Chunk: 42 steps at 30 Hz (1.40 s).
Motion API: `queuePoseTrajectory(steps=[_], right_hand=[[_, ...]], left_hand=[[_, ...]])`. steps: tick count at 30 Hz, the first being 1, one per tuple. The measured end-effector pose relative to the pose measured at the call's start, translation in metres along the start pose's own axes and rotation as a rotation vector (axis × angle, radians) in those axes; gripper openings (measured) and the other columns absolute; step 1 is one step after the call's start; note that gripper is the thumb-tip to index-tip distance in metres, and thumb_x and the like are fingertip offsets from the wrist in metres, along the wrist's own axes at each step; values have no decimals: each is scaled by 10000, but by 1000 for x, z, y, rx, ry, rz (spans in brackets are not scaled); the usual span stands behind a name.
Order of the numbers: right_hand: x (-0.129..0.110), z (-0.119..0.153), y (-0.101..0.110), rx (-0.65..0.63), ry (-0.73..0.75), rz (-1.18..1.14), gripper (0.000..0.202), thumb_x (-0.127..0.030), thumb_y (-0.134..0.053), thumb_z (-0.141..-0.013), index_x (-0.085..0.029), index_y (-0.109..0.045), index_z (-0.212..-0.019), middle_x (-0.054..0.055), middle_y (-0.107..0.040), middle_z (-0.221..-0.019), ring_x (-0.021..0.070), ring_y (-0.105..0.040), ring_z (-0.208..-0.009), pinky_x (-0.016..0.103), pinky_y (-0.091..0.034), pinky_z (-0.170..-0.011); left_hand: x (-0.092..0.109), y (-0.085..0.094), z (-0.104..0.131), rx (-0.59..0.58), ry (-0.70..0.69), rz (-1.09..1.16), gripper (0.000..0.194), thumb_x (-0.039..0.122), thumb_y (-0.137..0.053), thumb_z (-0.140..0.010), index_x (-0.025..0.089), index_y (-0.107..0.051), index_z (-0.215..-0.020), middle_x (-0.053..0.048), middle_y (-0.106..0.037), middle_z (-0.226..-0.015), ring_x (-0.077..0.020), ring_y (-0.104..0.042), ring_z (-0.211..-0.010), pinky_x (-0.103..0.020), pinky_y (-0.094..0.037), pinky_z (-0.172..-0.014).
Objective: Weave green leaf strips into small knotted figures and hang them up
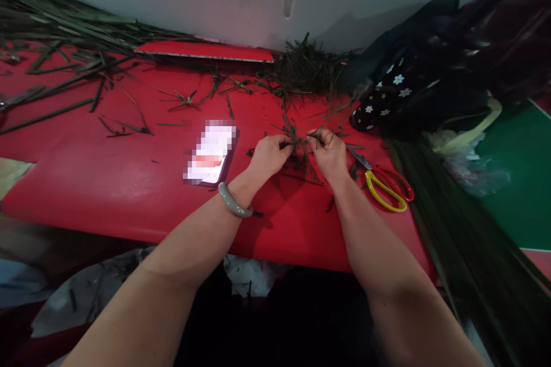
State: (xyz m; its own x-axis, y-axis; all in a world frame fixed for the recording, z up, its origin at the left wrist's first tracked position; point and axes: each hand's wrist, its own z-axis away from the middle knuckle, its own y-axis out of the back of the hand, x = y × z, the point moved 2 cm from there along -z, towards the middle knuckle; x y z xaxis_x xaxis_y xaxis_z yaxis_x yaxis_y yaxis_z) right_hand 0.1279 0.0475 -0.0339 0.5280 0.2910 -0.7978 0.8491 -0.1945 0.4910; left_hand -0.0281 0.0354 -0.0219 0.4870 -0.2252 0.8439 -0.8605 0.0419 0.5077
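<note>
Over the red table (172, 206), my left hand (271, 156) pinches one side of a small piece of dark green leaf strips (300, 140). My right hand (329, 152) is closed on its other side, fingertips a short gap from the left ones. Loose ends of the strips hang below and stick up between the hands. A lit phone (210, 155) lies left of my left hand. Scissors (385, 189) with one yellow and one red handle lie just right of my right hand.
A pile of green scraps (312, 69) lies behind the hands, with a red strip (206, 53) beside it. Long leaves (73, 17) fill the back left. A flowered black item (383, 97) and a plastic bag (477, 166) are at right.
</note>
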Motion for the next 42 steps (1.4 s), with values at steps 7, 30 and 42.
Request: queuePoseTrajectory(steps=[7, 30, 42], right_hand=[[-18, 5, 1, -41, 47, 94, 188, -289, -495, -778, -181, -628, -857, 33, -667, -812, 159, -604, -742, 282, -457, -719], [-15, 6, 0, -158, 69, 195, 168, -243, -482, -755, -185, -598, -861, 28, -664, -821, 175, -613, -774, 286, -464, -719], [-13, -2, -9, -128, 85, 316, 196, -259, -453, -787, -189, -605, -888, 37, -670, -857, 185, -613, -823, 304, -467, -756]], left_hand=[[-1, 0, 0, -10, 17, -5, 177, 148, -523, -717, 162, -676, -803, -51, -666, -724, -160, -587, -660, -270, -434, -640], [0, 1, 0, -35, 4, -315, 250, 195, -480, -774, 163, -648, -956, -69, -674, -909, -168, -605, -832, -283, -460, -778], [12, -3, 8, -299, -3, -640, 307, 196, -393, -803, 166, -638, -986, -85, -629, -1013, -180, -588, -919, -321, -464, -841]])
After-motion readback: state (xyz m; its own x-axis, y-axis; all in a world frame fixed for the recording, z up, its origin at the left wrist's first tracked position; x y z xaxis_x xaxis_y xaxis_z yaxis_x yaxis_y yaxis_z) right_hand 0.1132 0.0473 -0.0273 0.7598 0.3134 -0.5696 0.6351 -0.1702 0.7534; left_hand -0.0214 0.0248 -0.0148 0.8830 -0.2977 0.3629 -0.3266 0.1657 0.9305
